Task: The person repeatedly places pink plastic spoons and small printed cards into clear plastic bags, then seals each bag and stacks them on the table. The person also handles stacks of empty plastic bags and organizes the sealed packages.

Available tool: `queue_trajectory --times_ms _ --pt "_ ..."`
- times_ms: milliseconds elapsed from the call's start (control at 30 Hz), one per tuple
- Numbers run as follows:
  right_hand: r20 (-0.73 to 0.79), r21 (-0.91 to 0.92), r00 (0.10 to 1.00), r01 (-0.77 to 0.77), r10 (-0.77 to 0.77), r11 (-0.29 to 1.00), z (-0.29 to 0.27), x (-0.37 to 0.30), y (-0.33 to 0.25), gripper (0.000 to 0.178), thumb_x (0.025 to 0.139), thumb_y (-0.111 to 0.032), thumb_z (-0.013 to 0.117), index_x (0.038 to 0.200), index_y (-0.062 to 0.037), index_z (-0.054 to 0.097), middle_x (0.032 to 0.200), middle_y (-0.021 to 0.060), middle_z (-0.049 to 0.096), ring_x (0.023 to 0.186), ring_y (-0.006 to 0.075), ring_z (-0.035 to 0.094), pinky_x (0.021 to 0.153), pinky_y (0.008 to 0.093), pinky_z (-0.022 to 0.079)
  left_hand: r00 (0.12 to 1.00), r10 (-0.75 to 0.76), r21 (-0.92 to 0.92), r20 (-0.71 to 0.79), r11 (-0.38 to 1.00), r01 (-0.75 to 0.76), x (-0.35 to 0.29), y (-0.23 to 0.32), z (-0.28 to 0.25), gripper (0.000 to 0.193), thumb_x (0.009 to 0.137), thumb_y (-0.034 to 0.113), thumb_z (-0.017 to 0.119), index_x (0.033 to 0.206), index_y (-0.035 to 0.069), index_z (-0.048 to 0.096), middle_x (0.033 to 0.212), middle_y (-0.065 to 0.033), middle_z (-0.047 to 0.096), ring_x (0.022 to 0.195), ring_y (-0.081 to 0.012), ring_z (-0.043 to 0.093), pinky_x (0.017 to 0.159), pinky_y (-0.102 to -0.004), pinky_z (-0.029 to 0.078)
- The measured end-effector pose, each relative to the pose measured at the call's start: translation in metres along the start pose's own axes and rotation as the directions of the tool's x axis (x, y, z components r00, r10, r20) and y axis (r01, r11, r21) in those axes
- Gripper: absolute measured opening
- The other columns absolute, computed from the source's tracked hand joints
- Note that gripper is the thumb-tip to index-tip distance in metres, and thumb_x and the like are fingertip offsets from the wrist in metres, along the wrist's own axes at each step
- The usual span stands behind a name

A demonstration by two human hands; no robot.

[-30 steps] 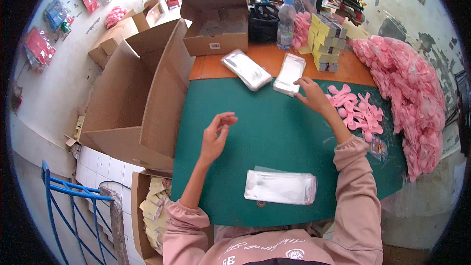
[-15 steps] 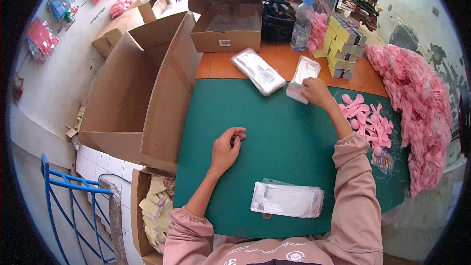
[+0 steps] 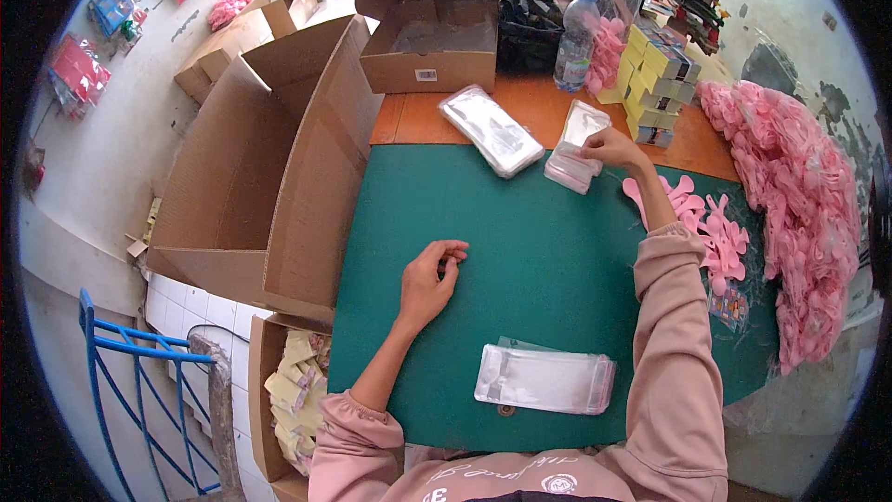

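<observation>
At the far side of the green table mat (image 3: 483, 288), my right hand (image 3: 613, 147) has its fingertips pinched at the edge of a small stack of clear plastic bags (image 3: 567, 172). My left hand (image 3: 430, 277) rests loosely curved over the middle of the mat, thumb apart from the fingers, holding nothing. Beside the first stack lies a thicker bundle of clear bags (image 3: 491, 132). Close to my body is another flat pile of clear bags (image 3: 544, 378). Several pink plastic spoons (image 3: 715, 232) lie heaped near my right forearm.
A large open carton (image 3: 316, 167) stands left of the mat, with a smaller open box (image 3: 427, 70) behind. A water bottle (image 3: 576, 42) and stacked yellow-edged card packs (image 3: 653, 88) stand at the back. Bagged pink items (image 3: 804, 214) pile up on the right.
My right hand has shifted slightly right and farther away on the bag stack, its fingers now pinching near the stack's right edge. My left hand has stayed in place.
</observation>
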State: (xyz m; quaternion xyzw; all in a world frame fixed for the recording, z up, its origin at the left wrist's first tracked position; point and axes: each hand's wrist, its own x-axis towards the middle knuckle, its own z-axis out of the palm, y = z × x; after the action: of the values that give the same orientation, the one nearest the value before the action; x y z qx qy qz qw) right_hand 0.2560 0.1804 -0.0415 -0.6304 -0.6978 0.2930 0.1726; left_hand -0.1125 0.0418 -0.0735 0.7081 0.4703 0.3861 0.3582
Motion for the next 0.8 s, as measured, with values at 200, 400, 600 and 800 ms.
queue_trajectory --times_ms 200,400,600,800 --pt "-0.043 -0.053 0.999 -0.034 0.032 0.998 0.003 0.005 -0.007 0.026 0.066 -0.024 0.066 0.076 -0.0009 0.066 0.062 0.0048 0.059 0.059 0.0116 0.051 0.054 0.0280 0.040 1.000 0.001 0.039 0.004 0.999 -0.001 0.000 0.005 -0.002 0.022 0.080 -0.001 0.047 0.099 0.003 0.058 0.088 -0.0089 0.063 0.080 -0.0171 0.062 0.071 -0.0279 0.049" --pt "0.009 -0.108 1.000 0.010 -0.009 0.994 0.004 0.005 -0.009 0.026 0.061 -0.023 0.068 0.074 -0.0004 0.065 0.062 0.0043 0.059 0.059 0.0121 0.051 0.055 0.0285 0.041 0.974 0.170 0.235 0.153 0.951 -0.202 0.031 0.021 0.016 0.017 0.080 0.008 0.052 0.097 0.005 0.055 0.090 -0.0085 0.057 0.075 -0.0234 0.061 0.066 -0.0345 0.049" --pt "0.032 0.034 0.999 0.017 -0.018 0.999 0.005 0.008 -0.008 0.024 0.062 -0.023 0.073 0.066 -0.0014 0.061 0.058 -0.0017 0.052 0.054 0.0079 0.044 0.049 0.0273 0.035 0.827 0.512 0.249 0.232 0.790 -0.560 0.105 0.032 0.086 0.041 0.078 0.005 0.050 0.118 0.002 0.041 0.117 -0.0159 0.047 0.104 -0.0312 0.050 0.088 -0.0381 0.042" --pt "0.062 0.098 0.998 -0.018 0.012 0.995 0.004 0.002 -0.004 0.028 0.066 -0.028 0.073 0.061 -0.0049 0.059 0.054 -0.0054 0.043 0.053 0.0064 0.037 0.047 0.0268 0.028 0.819 0.542 0.379 0.188 0.730 -0.569 0.130 0.007 0.127 0.052 0.075 0.004 0.048 0.124 -0.006 0.033 0.123 -0.0206 0.042 0.118 -0.0304 0.040 0.096 -0.0376 0.034"
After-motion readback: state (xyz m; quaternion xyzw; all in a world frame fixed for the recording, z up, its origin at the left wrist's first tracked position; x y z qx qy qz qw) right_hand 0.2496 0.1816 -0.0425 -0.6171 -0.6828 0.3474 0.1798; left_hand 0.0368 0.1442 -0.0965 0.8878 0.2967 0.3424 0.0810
